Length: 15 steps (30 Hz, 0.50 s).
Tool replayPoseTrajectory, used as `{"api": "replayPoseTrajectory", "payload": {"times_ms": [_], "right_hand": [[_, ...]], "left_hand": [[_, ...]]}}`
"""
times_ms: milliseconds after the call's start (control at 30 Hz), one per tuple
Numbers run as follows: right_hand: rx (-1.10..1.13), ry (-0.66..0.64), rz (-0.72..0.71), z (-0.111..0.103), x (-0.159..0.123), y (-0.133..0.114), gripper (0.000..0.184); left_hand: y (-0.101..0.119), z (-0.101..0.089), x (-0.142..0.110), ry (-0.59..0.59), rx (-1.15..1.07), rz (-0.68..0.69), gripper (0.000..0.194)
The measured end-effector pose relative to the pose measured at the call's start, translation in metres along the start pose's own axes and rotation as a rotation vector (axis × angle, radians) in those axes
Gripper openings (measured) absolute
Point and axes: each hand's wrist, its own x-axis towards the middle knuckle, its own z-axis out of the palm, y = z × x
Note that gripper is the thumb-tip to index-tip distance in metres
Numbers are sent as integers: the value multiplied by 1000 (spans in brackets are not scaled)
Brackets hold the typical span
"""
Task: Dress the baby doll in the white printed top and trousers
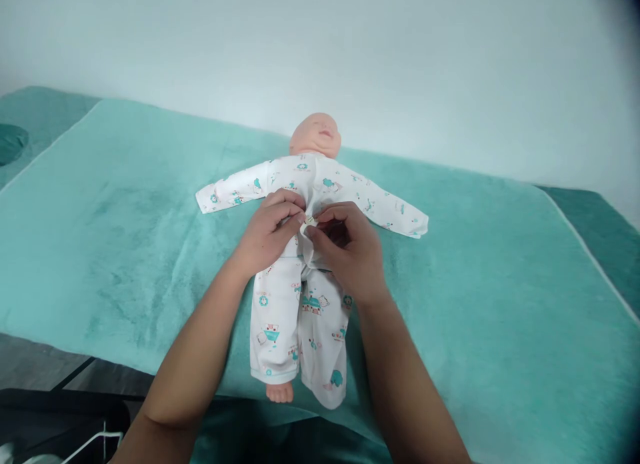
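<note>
A baby doll [317,136] lies on its back, its head toward the wall. It wears a white printed top [293,167] with both sleeves stretched outward, and matching trousers [275,317]. Over the doll's belly, my left hand [273,231] pinches the top's front edge. Opposite it, my right hand [353,247] grips the other side of the front, thumb and fingers close together. Between my fingertips shows a small pale button [309,220]. One bare foot [279,392] sticks out of a trouser leg; the other foot is hidden in the cloth.
A green plush cover [480,284] spreads under the doll across the table. Behind it rises a white wall [320,44]. A dark opening [13,144] shows at the far left. At the lower left stands a black object [60,417] with a white wire part.
</note>
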Motion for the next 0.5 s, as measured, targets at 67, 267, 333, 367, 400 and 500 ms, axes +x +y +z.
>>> {"api": "replayPoseTrajectory", "payload": {"times_ms": [67, 267, 333, 367, 400, 500], "right_hand": [[10, -5, -1, 0, 0, 0, 16], [130, 17, 0, 0, -1, -3, 9], [168, 15, -14, -1, -2, -3, 6], [171, 3, -26, -1, -2, -3, 7], [161, -13, -42, -2, -2, -2, 10], [69, -57, -119, -3, -3, -2, 16]], "left_hand": [[0, -1, 0, 0, -14, -4, 19], [0, -2, -1, -10, 11, 9, 22], [-2, -1, -2, 24, 72, 32, 21], [-3, 0, -3, 49, 106, 45, 21], [-5, 2, -4, 77, 138, 58, 20], [-10, 3, -9, 166, 191, 64, 20]]}}
